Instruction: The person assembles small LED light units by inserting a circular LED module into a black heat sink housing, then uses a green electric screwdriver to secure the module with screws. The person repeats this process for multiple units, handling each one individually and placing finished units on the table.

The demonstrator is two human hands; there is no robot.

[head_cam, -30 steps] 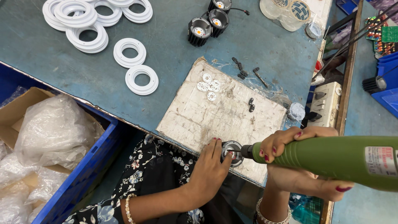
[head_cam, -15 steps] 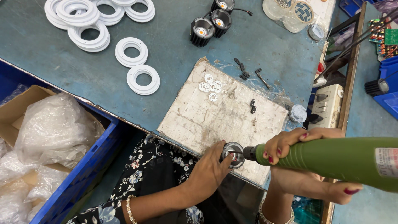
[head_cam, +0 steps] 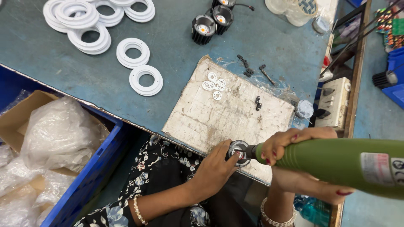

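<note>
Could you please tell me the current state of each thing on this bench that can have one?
Left hand: gripping the round metal part on the board.
Right hand: wrapped around the green power screwdriver, tip at the part.
White rings: lying loose, some stacked.
Black lamp housings: standing face up.
Small white washers: clustered on the board.

This is a small assembly workshop for light fittings. The worn blue surface (head_cam: 176,46) carries stacks of identical white plastic rings (head_cam: 90,21), black finned lamp housings (head_cam: 212,23), loose screws (head_cam: 248,67) and a scuffed white work board (head_cam: 223,113) with small washers (head_cam: 213,84). A green electric screwdriver (head_cam: 336,166) is in use. A blue crate (head_cam: 90,176) of bagged parts stands beside the surface, and a switch box (head_cam: 334,103) sits at its edge.
</note>
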